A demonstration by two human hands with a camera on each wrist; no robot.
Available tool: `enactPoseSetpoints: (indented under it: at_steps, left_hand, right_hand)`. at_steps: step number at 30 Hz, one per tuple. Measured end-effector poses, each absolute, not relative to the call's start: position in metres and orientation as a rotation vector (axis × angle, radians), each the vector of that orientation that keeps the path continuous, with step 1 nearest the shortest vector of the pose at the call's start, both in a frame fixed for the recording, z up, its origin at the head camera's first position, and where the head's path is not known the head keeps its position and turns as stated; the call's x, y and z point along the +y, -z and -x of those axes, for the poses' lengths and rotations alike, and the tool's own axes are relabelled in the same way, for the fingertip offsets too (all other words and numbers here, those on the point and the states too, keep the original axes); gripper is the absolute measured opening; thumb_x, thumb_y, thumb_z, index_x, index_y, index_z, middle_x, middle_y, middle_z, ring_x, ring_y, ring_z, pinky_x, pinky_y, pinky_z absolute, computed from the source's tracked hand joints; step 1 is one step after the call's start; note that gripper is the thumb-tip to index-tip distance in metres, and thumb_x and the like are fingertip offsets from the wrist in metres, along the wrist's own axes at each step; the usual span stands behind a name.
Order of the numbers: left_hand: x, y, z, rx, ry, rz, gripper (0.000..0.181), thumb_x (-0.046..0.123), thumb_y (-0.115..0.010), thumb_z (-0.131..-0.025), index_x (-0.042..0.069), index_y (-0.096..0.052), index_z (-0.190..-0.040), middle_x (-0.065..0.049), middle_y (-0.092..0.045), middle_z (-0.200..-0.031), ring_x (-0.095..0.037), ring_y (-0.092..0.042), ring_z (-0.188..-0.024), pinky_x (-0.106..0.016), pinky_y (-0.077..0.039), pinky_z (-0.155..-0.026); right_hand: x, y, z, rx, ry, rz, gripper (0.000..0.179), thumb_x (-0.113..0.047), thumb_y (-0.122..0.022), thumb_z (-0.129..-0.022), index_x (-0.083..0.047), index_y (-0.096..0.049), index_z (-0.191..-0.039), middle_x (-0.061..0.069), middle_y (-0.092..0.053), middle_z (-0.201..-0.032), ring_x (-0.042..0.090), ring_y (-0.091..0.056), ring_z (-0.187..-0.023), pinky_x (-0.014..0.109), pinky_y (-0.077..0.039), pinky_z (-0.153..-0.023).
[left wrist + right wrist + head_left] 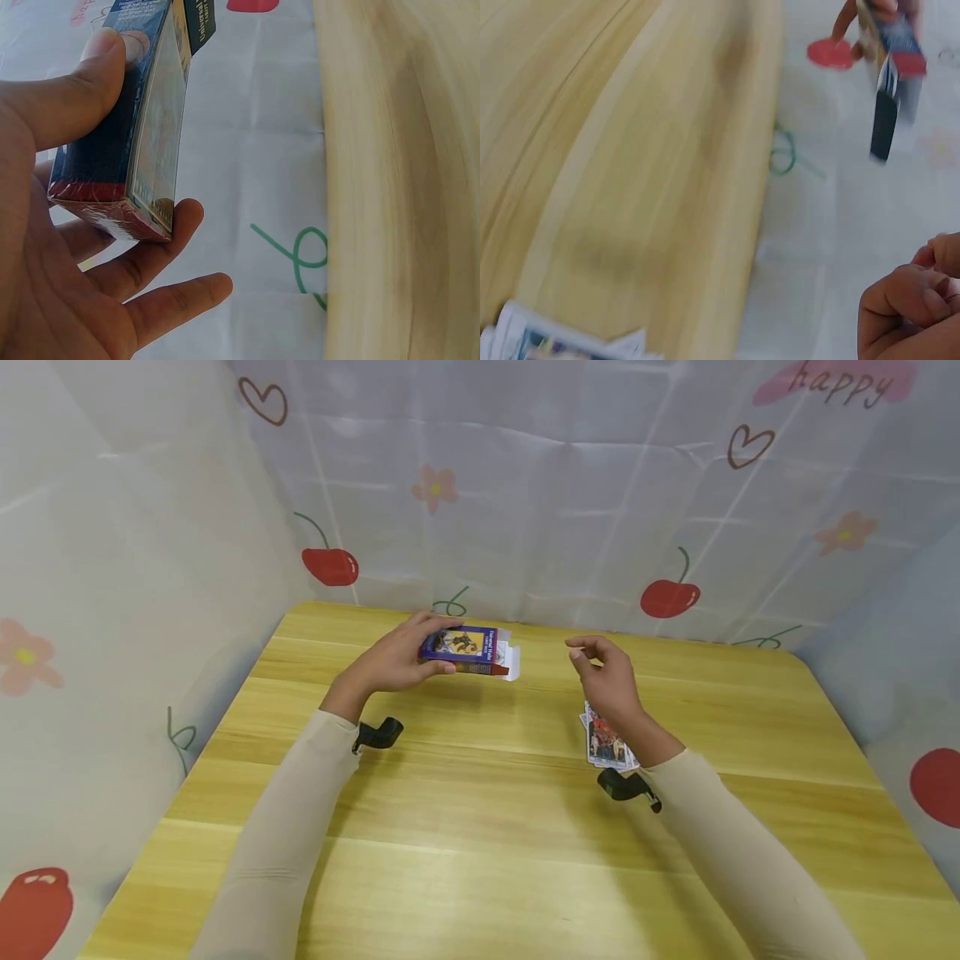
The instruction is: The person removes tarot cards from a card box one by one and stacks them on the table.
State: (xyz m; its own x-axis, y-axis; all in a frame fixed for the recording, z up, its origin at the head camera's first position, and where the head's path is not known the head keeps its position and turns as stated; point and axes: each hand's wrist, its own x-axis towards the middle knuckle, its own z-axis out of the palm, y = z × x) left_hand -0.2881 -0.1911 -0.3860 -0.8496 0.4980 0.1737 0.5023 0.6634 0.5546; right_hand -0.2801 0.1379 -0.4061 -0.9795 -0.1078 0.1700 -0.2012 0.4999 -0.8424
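My left hand (397,658) grips a card box (459,643) between thumb and fingers, a little above the far part of the table. The blue box has a yellow picture on its face, and its white end flaps stand open toward the right. A card edge shows inside that open end. In the left wrist view the thumb presses the side of the box (112,112), and two fingers extend beyond it. My right hand (609,677) hovers with loosely bent fingers and holds nothing visible. Below it lies a small stack of picture cards (603,739), partly hidden by the hand and wrist.
The wooden table (450,860) reaches back to a white curtain (525,527) printed with cherries, hearts and flowers. Similar printed cloth hangs on the left and right sides. Black camera mounts (381,733) sit at both wrists.
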Motion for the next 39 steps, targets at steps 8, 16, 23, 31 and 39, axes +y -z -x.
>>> enactPoseSetpoints:
  at_steps: [8,16,23,31,39]
  left_hand:
    - [-0.191,0.387,0.289,-2.851,0.967,0.86,0.07,0.036,-0.071,-0.091,0.022,-0.04,-0.151,-0.012,-0.044,-0.141,-0.027,-0.049,-0.12,-0.051,-0.042,-0.103]
    - [-0.189,0.386,0.29,-2.847,0.996,0.855,0.07,0.035,-0.07,-0.092,0.02,-0.039,-0.152,-0.013,-0.042,-0.142,-0.028,-0.049,-0.118,-0.051,-0.044,-0.101]
    - [-0.189,0.385,0.29,-2.851,1.014,0.848,0.069,0.035,-0.07,-0.091,0.022,-0.04,-0.151,-0.012,-0.043,-0.141,-0.026,-0.049,-0.119,-0.049,-0.044,-0.102]
    - [-0.19,0.387,0.289,-2.862,0.995,0.846,0.069,0.036,-0.07,-0.091,0.023,-0.038,-0.152,-0.012,-0.043,-0.142,-0.027,-0.048,-0.12,-0.05,-0.043,-0.102]
    - [-0.194,0.387,0.29,-2.863,0.973,0.838,0.07,0.036,-0.069,-0.092,0.02,-0.038,-0.152,-0.013,-0.042,-0.144,-0.029,-0.048,-0.123,-0.052,-0.042,-0.103]
  right_hand:
    - [0.095,0.393,0.28,-2.603,-1.876,-0.316,0.035,-0.023,-0.054,-0.103,-0.004,-0.054,-0.132,0.008,-0.065,-0.099,0.006,-0.029,-0.046,0.024,-0.029,-0.046]
    - [0.08,0.396,0.28,-2.596,-1.993,-0.25,0.037,-0.022,-0.056,-0.102,-0.007,-0.05,-0.135,-0.007,-0.068,-0.082,0.009,-0.026,-0.045,0.025,-0.025,-0.045]
    - [0.072,0.394,0.28,-2.713,-2.031,-0.157,0.05,-0.028,-0.06,-0.099,-0.012,-0.041,-0.143,0.001,-0.064,-0.085,0.011,-0.029,-0.051,0.027,-0.025,-0.049]
    - [0.079,0.392,0.279,-2.69,-2.057,-0.138,0.05,-0.016,-0.059,-0.098,-0.015,-0.041,-0.145,-0.002,-0.068,-0.087,0.009,-0.026,-0.049,0.026,-0.025,-0.049]
    - [0.095,0.394,0.277,-2.663,-2.016,-0.103,0.044,-0.02,-0.06,-0.099,-0.012,-0.05,-0.141,-0.007,-0.066,-0.082,0.009,-0.024,-0.048,0.026,-0.025,-0.048]
